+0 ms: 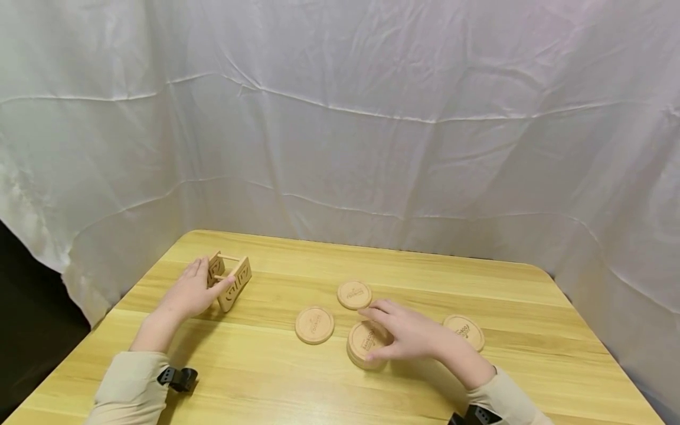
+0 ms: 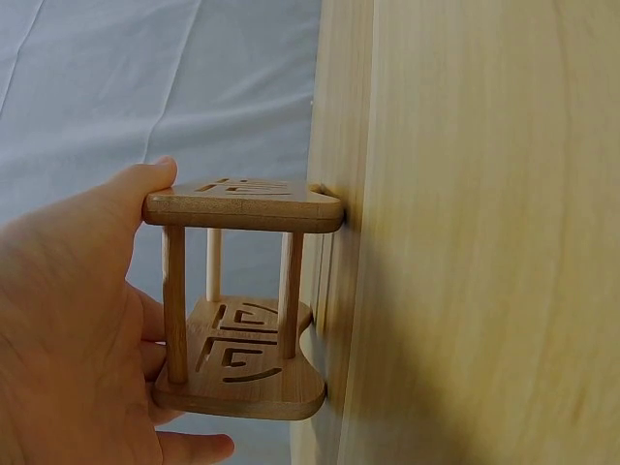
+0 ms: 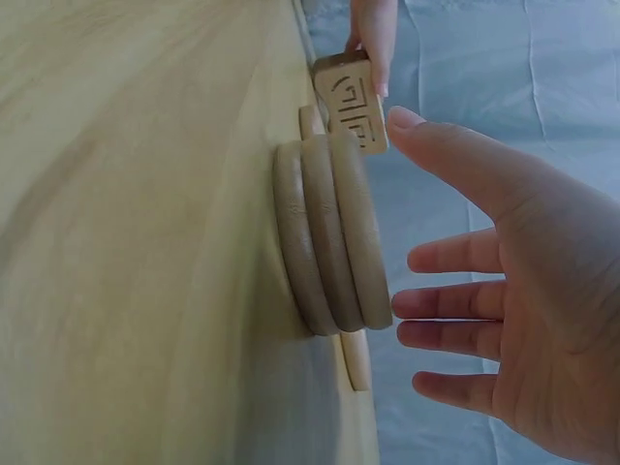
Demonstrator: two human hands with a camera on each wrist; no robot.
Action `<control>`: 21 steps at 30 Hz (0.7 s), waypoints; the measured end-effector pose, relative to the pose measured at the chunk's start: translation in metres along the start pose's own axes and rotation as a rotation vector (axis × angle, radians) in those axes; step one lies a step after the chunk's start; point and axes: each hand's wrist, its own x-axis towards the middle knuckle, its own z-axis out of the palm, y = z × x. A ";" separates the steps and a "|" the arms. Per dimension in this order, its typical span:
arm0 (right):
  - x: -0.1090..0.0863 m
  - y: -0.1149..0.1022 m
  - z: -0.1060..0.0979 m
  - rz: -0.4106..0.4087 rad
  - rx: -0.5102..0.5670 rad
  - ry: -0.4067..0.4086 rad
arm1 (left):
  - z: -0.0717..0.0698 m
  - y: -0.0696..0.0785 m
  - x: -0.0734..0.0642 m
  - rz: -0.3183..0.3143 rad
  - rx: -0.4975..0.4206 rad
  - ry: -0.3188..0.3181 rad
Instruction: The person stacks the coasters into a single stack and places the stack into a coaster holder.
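Holder [image 1: 235, 290], rods [image 2: 174, 305] framing its inside, is pinched by my left grip [image 1: 189, 290]; on camera I see my right grip [image 1: 408, 333] spread wide over three stacked coasters [image 1: 365, 337].

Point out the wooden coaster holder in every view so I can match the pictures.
Head: the wooden coaster holder is left of centre, below mid-height.
Left wrist: it is large, just left of centre, mostly in the lower half.
Right wrist: it is small, near the top, slightly right of centre, above the coaster stack.
Shared landmark: the left hand holding it.
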 end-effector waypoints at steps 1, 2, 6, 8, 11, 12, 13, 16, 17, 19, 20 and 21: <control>-0.001 0.000 -0.001 0.001 -0.006 0.005 | 0.000 0.000 0.000 -0.001 -0.002 0.000; -0.001 0.001 -0.002 -0.002 -0.011 0.011 | 0.000 0.000 0.000 0.000 -0.002 0.000; -0.004 0.003 -0.003 -0.018 -0.021 0.033 | 0.000 0.001 0.000 -0.006 -0.004 -0.005; -0.005 0.003 -0.003 -0.031 -0.034 0.047 | 0.000 0.001 -0.001 -0.009 -0.004 -0.005; -0.008 0.005 -0.001 -0.057 -0.053 0.070 | -0.001 0.001 -0.001 -0.012 0.000 -0.007; -0.008 0.006 -0.001 -0.063 -0.058 0.076 | -0.001 0.001 -0.002 -0.012 0.000 -0.006; -0.009 0.006 -0.001 -0.068 -0.062 0.081 | -0.002 0.001 -0.002 -0.012 0.000 -0.007; -0.012 0.009 -0.001 -0.070 -0.066 0.090 | -0.002 0.001 -0.002 -0.012 0.000 -0.009; -0.014 0.009 -0.002 -0.067 -0.066 0.092 | -0.002 0.001 -0.002 -0.012 0.001 -0.010; -0.018 0.011 -0.003 -0.054 -0.063 0.096 | -0.001 0.001 -0.001 -0.012 0.002 -0.011; -0.020 0.012 -0.004 -0.047 -0.061 0.100 | -0.001 0.001 -0.001 -0.011 0.002 -0.011; -0.022 0.013 -0.005 -0.041 -0.060 0.106 | -0.001 0.001 -0.001 -0.011 0.001 -0.011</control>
